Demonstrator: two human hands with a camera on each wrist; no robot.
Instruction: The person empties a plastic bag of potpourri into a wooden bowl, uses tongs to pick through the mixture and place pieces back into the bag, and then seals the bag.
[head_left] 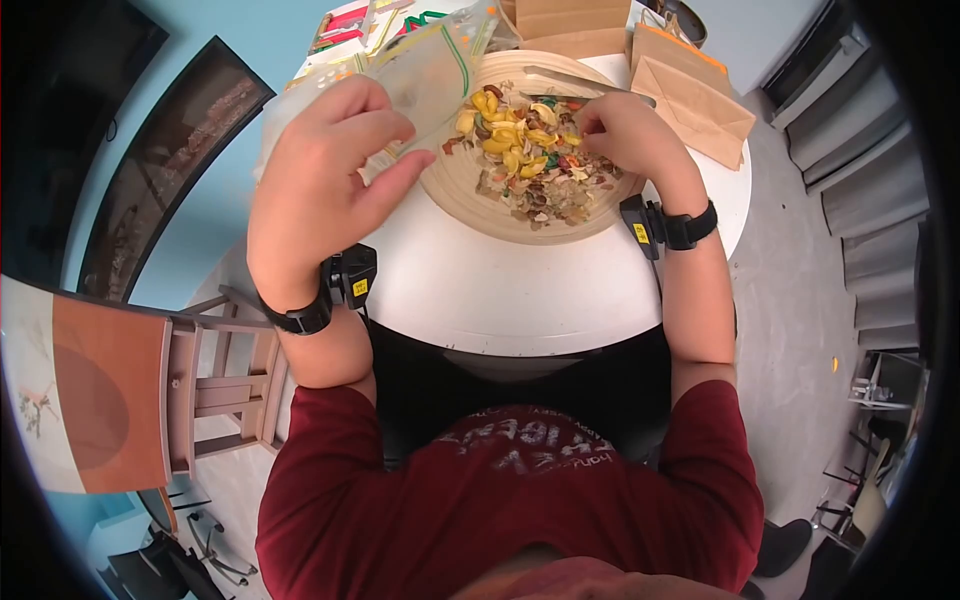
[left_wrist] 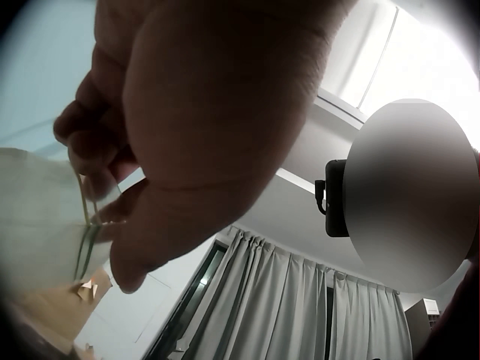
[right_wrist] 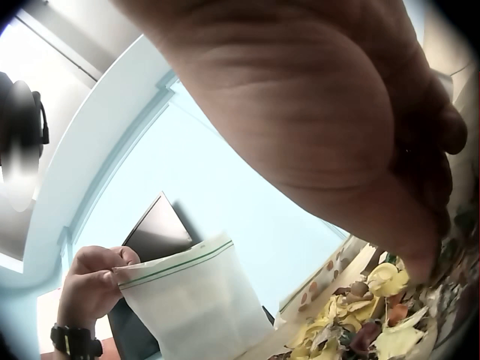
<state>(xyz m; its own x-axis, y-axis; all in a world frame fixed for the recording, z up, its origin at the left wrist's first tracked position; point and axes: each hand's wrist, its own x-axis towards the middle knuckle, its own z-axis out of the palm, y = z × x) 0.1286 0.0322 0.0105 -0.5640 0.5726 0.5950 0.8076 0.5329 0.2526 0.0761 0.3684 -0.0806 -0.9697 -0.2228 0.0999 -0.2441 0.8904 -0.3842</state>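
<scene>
My left hand (head_left: 330, 180) pinches the top edge of a clear zip bag (head_left: 425, 85) with a green seal line. In the right wrist view the bag (right_wrist: 191, 300) hangs from the thumb and fingers of that hand (right_wrist: 94, 281). A heap of potpourri-like dried pieces (head_left: 520, 150), yellow, brown, green and orange, lies on a round pale woven plate (head_left: 455, 200). Over the heap's right side, my right hand (head_left: 635, 140) reaches down with bent fingers. Its thumb (right_wrist: 420, 259) is right at the dried pieces; the other fingertips are hidden, so I cannot tell what they hold.
A long metal utensil (head_left: 590, 85) lies across the plate's far side. Brown paper bags (head_left: 690, 105) stand at the back and right of the white table (head_left: 500, 300). Red and green items (head_left: 345, 30) lie at the back left. A wooden chair (head_left: 225, 385) stands left of the table.
</scene>
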